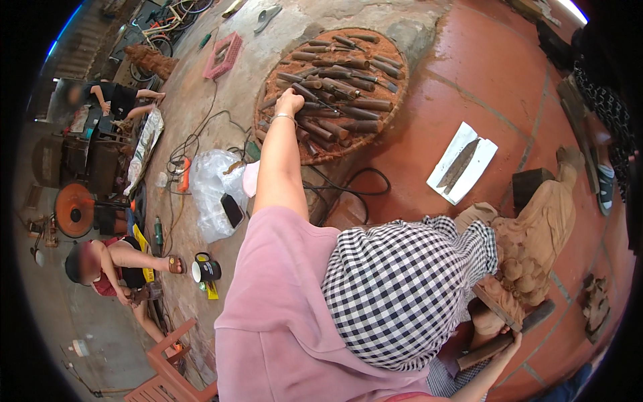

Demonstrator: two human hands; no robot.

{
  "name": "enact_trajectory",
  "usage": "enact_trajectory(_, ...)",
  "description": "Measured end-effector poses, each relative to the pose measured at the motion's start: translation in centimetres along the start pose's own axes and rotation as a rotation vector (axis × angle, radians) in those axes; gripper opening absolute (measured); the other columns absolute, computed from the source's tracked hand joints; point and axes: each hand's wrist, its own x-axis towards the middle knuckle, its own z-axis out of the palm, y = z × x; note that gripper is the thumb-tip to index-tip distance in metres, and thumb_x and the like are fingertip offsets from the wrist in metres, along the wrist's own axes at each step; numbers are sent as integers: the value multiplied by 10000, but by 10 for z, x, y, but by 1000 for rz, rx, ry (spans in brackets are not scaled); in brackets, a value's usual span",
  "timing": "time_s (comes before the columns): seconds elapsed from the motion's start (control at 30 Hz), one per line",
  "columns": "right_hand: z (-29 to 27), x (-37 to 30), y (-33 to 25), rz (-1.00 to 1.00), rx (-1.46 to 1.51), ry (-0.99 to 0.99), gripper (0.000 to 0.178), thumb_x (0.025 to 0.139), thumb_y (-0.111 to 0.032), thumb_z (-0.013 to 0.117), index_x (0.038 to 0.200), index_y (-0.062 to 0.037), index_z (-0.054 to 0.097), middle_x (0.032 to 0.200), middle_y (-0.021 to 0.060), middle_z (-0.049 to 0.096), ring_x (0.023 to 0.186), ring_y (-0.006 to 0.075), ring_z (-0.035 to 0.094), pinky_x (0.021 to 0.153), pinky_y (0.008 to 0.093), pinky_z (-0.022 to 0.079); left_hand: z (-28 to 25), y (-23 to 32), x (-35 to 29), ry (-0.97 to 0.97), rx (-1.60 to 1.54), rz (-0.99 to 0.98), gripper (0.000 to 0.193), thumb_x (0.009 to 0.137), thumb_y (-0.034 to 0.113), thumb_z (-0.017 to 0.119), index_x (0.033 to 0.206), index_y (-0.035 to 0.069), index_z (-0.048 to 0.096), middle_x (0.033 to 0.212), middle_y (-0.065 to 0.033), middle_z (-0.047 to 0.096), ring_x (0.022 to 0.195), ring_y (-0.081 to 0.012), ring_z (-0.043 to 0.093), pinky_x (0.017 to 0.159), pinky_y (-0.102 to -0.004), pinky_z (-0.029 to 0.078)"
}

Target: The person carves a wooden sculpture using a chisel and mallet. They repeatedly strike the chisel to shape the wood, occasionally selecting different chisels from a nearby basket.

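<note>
My left arm stretches up to a round tray (315,155) of reddish wood dust that holds several carving chisels (345,67). My left hand (289,104) is closed at the tray's left side, on the end of a carving chisel; its fingertips are partly hidden. At the lower right, my right hand (512,345) grips a dark wooden bar (479,355), close to the base of a brown carved wooden figure (536,231) with round, fruit-like shapes. A black-and-white checked cloth (402,295), knotted toward the figure, hides much of the middle.
A white sheet (487,155) with two long dark pieces lies on the red tiles. Left of my arm are a clear plastic bag (207,181), a phone (232,210), a mug (206,269) and cables. Two people sit at far left, near an orange fan (75,210) and a chair (164,375).
</note>
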Motion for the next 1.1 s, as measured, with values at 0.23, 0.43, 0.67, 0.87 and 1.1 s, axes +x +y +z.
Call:
enact_trajectory(0.23,8,-4,0,-10,0,65,327,930,-292,539,1082,-5,572,908,117,629,817,247,588,793,352,489,-16,26,-36,231,-157,-2,324,815,281,648,1100,127,632,1148,-171,663,1090,-367,611,944,-441,464)
enact_trajectory(0.43,30,-8,-2,-4,6,148,283,882,-202,569,1067,6,519,833,111,590,749,213,562,707,291,484,-8,-1,-22,735,-462,139,287,793,155,747,1024,56,608,923,-137,666,860,-297,644,812,-391,503)
enact_trajectory(0.67,8,-2,-1,4,-16,13,314,922,-279,551,1057,3,577,907,117,638,811,249,601,769,349,498,-22,-28,-7,796,-659,174,354,832,136,729,1136,28,584,951,-105,630,872,-217,614,801,-335,502)
enact_trajectory(0.87,41,-15,-5,-18,3,149,236,880,-166,551,1044,2,533,833,107,590,746,208,560,694,282,480,-29,-18,-29,489,-323,-23,410,829,260,708,1190,81,629,1111,-181,632,1060,-321,600,922,-418,482)
enact_trajectory(1.1,21,-6,0,-15,31,120,269,896,-189,548,1074,13,532,855,116,599,767,215,570,700,291,490,-22,17,-38,476,105,188,286,854,351,640,1069,192,740,1120,-169,634,1120,-356,563,988,-440,462)
